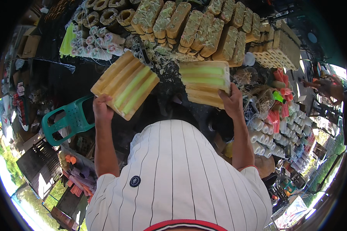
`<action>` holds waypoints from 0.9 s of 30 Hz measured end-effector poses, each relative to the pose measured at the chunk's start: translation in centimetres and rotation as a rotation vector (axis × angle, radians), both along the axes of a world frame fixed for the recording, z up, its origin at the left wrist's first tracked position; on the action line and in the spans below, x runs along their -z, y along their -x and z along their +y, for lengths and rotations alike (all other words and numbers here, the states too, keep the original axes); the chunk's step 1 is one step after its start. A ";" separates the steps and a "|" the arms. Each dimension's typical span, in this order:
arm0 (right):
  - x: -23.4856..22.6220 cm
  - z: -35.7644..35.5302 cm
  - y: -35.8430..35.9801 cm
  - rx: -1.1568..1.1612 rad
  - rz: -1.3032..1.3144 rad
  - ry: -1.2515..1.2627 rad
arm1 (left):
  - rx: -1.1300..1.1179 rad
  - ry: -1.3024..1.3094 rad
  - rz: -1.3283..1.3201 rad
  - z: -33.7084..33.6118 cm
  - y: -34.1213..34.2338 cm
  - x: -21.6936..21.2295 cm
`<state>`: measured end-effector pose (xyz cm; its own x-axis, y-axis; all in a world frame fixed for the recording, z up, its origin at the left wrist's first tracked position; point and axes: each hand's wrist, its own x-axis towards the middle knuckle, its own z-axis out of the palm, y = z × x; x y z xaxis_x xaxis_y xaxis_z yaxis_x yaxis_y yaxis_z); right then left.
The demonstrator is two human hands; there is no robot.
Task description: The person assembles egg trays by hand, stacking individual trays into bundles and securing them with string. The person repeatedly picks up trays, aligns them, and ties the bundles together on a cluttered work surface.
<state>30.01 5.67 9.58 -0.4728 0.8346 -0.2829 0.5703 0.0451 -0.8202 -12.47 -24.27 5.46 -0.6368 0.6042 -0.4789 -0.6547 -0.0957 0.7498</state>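
My left hand (103,108) is closed on the lower left edge of one tan grooved mould half (111,80), held tilted. Pale green candles (132,89) lie in some of its grooves, and the other grooves hold none. Apart from it, my right hand (231,102) grips a second grooved mould half (204,94) by its right edge, the thumb over the face. More pale green candles (202,72) sit in the upper grooves of that one. Both mould halves are up off the work surface, grooved faces toward me.
Rows of tan blocks (177,19) covered in flakes stand at the back, with scraps (165,54) before them. Wrapped white bundles (100,42) and green sticks (68,40) lie back left. A green plastic chair (67,119) stands left; stacked white candles (273,134) are at right.
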 end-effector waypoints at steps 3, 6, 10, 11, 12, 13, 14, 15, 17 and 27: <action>0.7 -1.4 -4.0 0.322 0.506 0.249 | -0.042 -0.032 0.023 -2.3 3.3 -2.8; -2.0 0.4 -2.6 0.414 0.893 0.407 | -0.121 0.088 0.210 -5.4 6.3 -1.2; -1.8 7.9 0.9 0.383 1.008 0.319 | 0.007 -0.032 0.078 -3.3 6.5 1.8; -1.6 9.8 1.3 0.388 1.016 0.294 | 0.075 -0.024 0.049 -0.3 5.0 1.4; -1.7 11.7 2.0 0.404 0.956 0.296 | 0.135 -0.022 0.017 2.5 3.1 0.6; -1.7 13.1 2.5 0.424 0.890 0.302 | 0.191 -0.021 -0.014 5.1 1.0 -0.2; -1.0 14.0 3.0 0.440 0.851 0.318 | 0.250 -0.030 -0.060 6.8 -0.2 -0.3; -0.4 15.1 3.4 0.455 0.810 0.326 | 0.328 -0.065 -0.041 8.3 -1.7 -0.9; 0.9 17.7 3.5 0.480 0.651 0.286 | 0.440 -0.090 -0.052 10.7 -3.3 -0.3; -1.8 15.6 3.5 0.434 -0.406 -0.383 | 0.694 0.198 -0.243 18.5 -5.4 10.5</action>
